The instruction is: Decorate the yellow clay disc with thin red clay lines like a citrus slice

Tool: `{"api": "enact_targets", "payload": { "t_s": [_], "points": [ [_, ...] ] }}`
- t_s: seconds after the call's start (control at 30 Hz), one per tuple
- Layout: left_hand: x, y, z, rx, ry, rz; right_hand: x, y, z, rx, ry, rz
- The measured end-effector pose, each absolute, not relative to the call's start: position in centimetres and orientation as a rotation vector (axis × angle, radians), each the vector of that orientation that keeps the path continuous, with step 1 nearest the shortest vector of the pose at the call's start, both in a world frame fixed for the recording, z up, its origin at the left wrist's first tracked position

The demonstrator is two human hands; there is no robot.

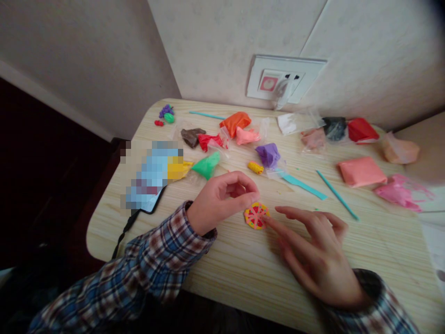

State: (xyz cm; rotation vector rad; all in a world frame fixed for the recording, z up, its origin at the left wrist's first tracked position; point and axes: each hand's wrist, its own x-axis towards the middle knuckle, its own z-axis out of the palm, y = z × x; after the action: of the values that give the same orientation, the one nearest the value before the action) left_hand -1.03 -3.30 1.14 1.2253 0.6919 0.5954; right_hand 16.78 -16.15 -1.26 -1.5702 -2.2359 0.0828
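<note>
A small round clay disc [256, 216], yellow with red wedges and pink spokes, lies on the light wooden table [382, 241]. My left hand [220, 199] is curled with its fingertips pinched on the disc's left edge. My right hand [313, 250] has its fingers stretched out and apart, and the forefinger tip touches the disc's right edge. Both arms wear plaid sleeves.
Several clay lumps in clear bags lie across the far table: orange [235, 121], purple [267, 154], green [207, 165], red [361, 130], a salmon block [361, 170]. Teal tools: a flat one [301, 184], a stick [336, 195]. A blurred-out phone [153, 178] lies left. A wall socket [283, 79] sits behind.
</note>
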Motion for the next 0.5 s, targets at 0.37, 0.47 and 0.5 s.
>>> {"api": "enact_targets", "payload": {
  "t_s": [0.37, 0.47, 0.5],
  "points": [
    [-0.97, -3.41, 1.11, 1.227, 0.714, 0.584, 16.95, -16.22, -1.37, -1.607, -2.134, 0.155],
    [-0.99, -3.37, 1.1, 1.212, 0.714, 0.587, 17.02, -16.03, -1.28, -1.611, -2.057, 0.17],
    [-1.0, -3.35, 1.12, 1.205, 0.715, 0.587, 17.05, -15.93, -1.27, -1.613, -2.035, 0.173]
  ]
}}
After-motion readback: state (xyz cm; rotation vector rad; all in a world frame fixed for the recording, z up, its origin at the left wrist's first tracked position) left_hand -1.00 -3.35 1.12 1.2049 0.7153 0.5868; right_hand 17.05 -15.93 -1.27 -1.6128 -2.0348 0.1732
